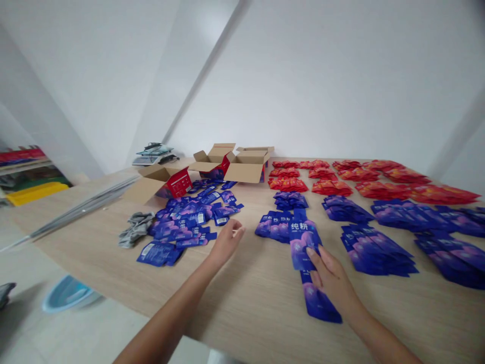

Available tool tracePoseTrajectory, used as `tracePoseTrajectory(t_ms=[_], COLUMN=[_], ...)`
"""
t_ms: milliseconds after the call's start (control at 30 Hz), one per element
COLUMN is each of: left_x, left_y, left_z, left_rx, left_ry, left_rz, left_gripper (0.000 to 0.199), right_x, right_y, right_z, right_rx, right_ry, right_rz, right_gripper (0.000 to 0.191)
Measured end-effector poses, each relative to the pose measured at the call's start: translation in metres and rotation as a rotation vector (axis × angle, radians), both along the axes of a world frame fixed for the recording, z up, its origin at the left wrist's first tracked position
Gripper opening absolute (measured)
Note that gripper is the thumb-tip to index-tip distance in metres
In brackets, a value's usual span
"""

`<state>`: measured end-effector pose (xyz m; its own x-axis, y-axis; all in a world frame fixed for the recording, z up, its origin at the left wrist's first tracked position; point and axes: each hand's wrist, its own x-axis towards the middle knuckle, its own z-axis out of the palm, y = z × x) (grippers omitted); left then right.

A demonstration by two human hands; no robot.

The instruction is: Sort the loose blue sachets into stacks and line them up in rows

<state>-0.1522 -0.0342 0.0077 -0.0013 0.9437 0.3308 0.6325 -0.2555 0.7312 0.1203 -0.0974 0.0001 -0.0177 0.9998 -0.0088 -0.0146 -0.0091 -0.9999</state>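
My right hand grips a blue and purple pouch by its lower right edge, thumb on its printed face. Another blue pouch lies below it, partly covered by the held pouch and my fingers. My left hand is over the middle of the table, its fingers bent together around something small and whitish that I cannot make out. Left of it spreads a loose heap of blue pouches. A small fanned stack of blue pouches lies between my hands, farther back.
More blue stacks and rows of red pouches cover the right side. Open cartons stand at the back. Grey gloves and long thin rods lie at the left. A blue basin is on the floor.
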Motion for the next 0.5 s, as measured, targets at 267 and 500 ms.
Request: tracePoseTrajectory(t_ms=[267, 500], left_x=[-0.075, -0.071], left_y=[0.041, 0.077], left_z=[-0.011, -0.012], left_rx=[-0.164, -0.216], left_ry=[0.557, 0.118], left_rz=[0.424, 0.504], left_gripper=[0.034, 0.034], right_x=[0.002, 0.007], right_y=[0.003, 0.004], right_z=[-0.003, -0.005], right_rx=[0.170, 0.237], right_ry=[-0.177, -0.264], right_rz=[-0.096, -0.176], right_gripper=[0.045, 0.047])
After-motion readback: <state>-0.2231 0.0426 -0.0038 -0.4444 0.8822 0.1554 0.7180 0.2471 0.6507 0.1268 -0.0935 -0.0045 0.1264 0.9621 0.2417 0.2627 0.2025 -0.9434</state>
